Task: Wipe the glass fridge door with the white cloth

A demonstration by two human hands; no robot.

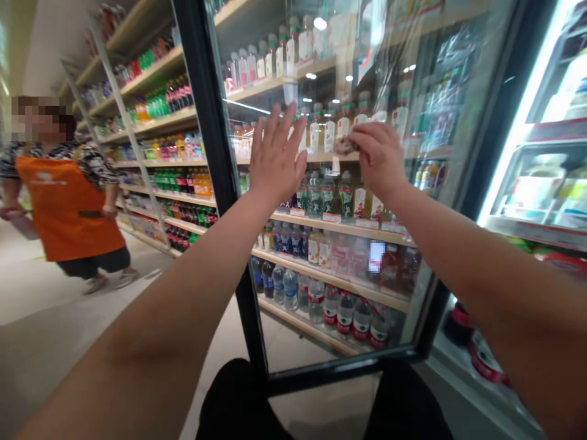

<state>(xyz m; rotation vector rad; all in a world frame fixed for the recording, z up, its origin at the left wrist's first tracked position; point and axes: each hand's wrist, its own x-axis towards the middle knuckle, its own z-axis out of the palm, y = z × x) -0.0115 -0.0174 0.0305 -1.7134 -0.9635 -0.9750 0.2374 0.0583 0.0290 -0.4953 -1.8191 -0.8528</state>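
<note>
1. Well, the glass door (pixel 211 122) stands ajar, its black frame forming a firm border down both sides and along the bottom
2. The left hand (pixel 277 162) is raised over the door's left half, well inside the frame, fingers spread and palm toward the pane; whether it touches, I cannot tell
3. The right hand (pixel 384 157), nearer the door's middle, pinches a small crumpled cloth (pixel 345 146) between thumb and fingers; the cloth is in front of the pane, with a gap of glass between it and the left hand
4. Beyond the door, bottles (pixel 328 192) stand in rows on shelves (pixel 330 277), seen through the glass
5. Left of the door, pale floor (pixel 92 324) spreads out toward a person in an orange apron (pixel 64 211), well apart from both hands
6. Right of the door, a lit cooler (pixel 541 227) leaves its stocked shelves exposed
7. Dark-trousered knees (pixel 241 403) flank the door's lower edge, close to it
</note>
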